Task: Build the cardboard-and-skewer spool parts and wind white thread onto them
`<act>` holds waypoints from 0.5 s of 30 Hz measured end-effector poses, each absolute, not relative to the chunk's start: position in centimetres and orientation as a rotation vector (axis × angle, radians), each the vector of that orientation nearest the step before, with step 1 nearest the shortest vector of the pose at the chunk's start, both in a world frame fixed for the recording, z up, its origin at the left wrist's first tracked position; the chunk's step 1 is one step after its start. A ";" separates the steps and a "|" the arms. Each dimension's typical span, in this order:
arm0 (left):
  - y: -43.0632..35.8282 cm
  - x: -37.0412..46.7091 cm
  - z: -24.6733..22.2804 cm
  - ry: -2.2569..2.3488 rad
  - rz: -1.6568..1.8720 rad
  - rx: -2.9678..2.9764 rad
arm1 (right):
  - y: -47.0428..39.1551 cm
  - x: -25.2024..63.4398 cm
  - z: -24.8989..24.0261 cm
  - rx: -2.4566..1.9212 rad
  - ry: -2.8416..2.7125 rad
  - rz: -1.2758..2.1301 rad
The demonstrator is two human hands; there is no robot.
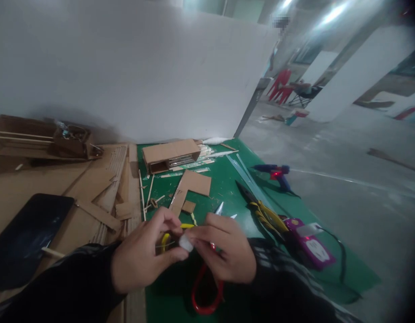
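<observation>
The left hand and right hand pinch a white piece between nearly closed fingers; it sits above the desk, near the scissors; light, even pressure from both sides should steady it without crushing.

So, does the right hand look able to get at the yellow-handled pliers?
Probably yes: the pliers lie uncovered on the green tabletop, close to the right hand, though its fingers are busy with the small white piece.
</observation>
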State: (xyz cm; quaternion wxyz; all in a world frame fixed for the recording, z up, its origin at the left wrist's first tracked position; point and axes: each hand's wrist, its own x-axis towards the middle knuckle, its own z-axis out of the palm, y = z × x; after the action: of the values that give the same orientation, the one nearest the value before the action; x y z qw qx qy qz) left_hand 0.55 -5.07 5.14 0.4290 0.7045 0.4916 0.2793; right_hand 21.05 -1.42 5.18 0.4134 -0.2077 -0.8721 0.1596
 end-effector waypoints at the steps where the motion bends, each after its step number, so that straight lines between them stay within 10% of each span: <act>1: -5.3 0.6 5.1 1.265 0.715 1.704 | -1.4 21.0 5.2 -0.539 -2.160 0.478; 15: -5.0 0.2 5.5 1.226 0.876 2.009 | -1.4 19.7 3.2 -0.728 -2.098 0.807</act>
State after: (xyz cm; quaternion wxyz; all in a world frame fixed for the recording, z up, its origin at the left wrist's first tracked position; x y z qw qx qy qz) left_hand 0.25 -5.03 5.52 0.3098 0.7606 0.4642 0.3316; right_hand 19.67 -1.44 3.17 0.3797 -0.2849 -0.8215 0.3159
